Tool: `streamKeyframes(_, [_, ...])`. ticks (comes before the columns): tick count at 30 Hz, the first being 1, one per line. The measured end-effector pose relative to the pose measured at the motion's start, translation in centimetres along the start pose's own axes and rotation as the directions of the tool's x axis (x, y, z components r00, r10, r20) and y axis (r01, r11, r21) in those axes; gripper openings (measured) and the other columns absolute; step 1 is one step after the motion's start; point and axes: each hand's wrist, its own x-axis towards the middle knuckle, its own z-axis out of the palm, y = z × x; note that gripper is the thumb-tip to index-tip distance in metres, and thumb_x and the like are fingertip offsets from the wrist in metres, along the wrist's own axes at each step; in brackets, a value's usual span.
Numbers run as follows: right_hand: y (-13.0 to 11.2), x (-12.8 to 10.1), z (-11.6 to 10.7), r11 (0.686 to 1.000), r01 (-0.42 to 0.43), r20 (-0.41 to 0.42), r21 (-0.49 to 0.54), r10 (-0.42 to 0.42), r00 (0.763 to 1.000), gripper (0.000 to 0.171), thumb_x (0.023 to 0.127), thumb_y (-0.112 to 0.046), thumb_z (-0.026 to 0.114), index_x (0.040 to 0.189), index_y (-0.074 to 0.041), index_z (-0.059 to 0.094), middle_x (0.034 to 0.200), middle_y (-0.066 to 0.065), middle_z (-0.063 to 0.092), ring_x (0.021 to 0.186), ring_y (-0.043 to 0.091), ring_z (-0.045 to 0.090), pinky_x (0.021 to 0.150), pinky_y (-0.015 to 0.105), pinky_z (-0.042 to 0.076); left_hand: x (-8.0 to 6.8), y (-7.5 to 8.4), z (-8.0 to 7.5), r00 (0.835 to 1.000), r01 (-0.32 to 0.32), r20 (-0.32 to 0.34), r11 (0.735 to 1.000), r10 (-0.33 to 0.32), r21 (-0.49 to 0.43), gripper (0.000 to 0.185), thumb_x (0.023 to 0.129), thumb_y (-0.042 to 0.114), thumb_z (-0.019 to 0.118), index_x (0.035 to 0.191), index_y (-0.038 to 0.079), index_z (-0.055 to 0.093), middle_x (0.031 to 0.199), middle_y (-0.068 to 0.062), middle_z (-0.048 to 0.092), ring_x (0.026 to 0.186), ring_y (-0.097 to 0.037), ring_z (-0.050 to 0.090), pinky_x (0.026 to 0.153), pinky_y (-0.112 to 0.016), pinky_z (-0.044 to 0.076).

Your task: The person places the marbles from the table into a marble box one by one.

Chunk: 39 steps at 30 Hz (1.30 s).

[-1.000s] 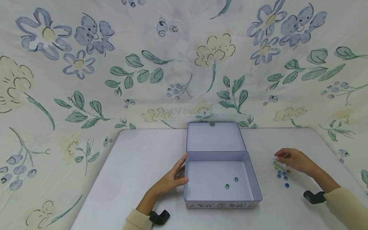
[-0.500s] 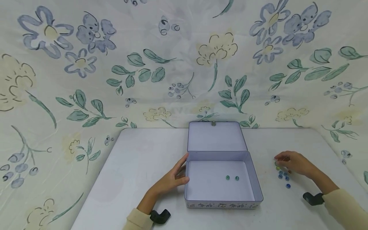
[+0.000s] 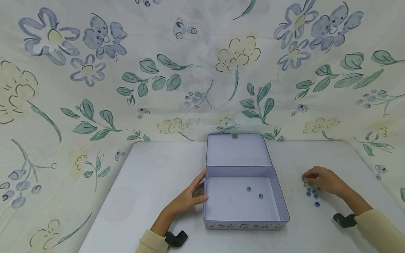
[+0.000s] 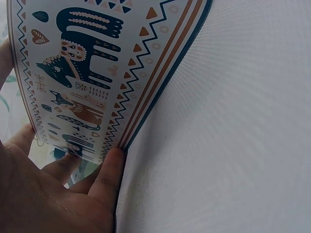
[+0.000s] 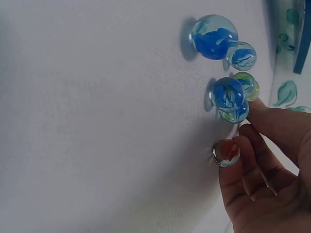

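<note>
An uncovered pale lavender tin box (image 3: pixel 234 207) stands on the table with two green marbles, one a little left (image 3: pixel 248 189) and the other to its right (image 3: pixel 261 196). My left hand (image 3: pixel 186 200) rests its spread fingers and thumb against the box's left side, also seen in the left wrist view against a patterned wall (image 4: pixel 82 73). At the right, my right hand (image 3: pixel 326 181) pinches at a greenish marble (image 3: pixel 304 180) with thumb and forefinger. The fingertips are partly hidden. Below lie several blue marbles (image 5: pixel 215 37) and one red-streaked clear marble (image 5: pixel 226 152).
The box lid (image 3: pixel 238 151) leans back, hinged at the rear edge. A white table (image 3: pixel 152 168) extends on both sides of the box. Behind it hangs a floral cloth (image 3: pixel 196 70). Dark wrist mounts (image 3: pixel 176 239) sit on both wrists.
One green marble has rolled toward the back of the box. My right forefinger has come down onto the greenish marble. The left hand stays on the box's side.
</note>
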Motion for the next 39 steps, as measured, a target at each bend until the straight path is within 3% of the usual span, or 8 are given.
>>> streamKeyframes(17, [0.1,0.11,0.2,0.999,0.04,-0.02,-0.037,-0.041,0.999,0.023,0.092,-0.007,0.067,0.114,0.0,0.07,0.099,0.009,0.065,0.081,0.017,0.055,0.056,0.024,0.05,0.04,0.06,0.03,1.0,0.009,-0.003,1.0,-0.009,-0.009,0.092,0.095,0.044,0.065,0.162,0.03,0.004,0.17,-0.006,-0.004,0.151,-0.052,0.011,0.118,-0.063,0.03])
streamKeyframes(28, [-0.15,-0.16,0.19,1.0,0.021,-0.024,-0.022,-0.022,0.999,0.024,0.093,-0.01,0.067,0.114,0.002,0.068,0.103,0.012,0.067,0.085,0.018,0.058,0.06,0.024,0.053,0.0,0.14,0.08,1.0,0.01,-0.002,1.0,-0.01,-0.011,0.091,0.095,0.043,0.065,0.162,0.031,0.004,0.17,-0.005,-0.004,0.151,-0.052,0.013,0.118,-0.064,0.03])
streamKeyframes(39, [0.01,0.0,0.07,1.0,-0.006,-0.04,0.003,0.007,0.999,0.024,0.093,-0.008,0.066,0.115,0.002,0.068,0.103,0.016,0.07,0.079,0.018,0.058,0.055,0.025,0.052,0.01,0.0,0.06,1.0,0.002,0.0,1.0,-0.002,-0.014,0.091,0.096,0.041,0.065,0.162,0.029,0.004,0.17,-0.006,-0.004,0.151,-0.052,0.012,0.117,-0.064,0.031])
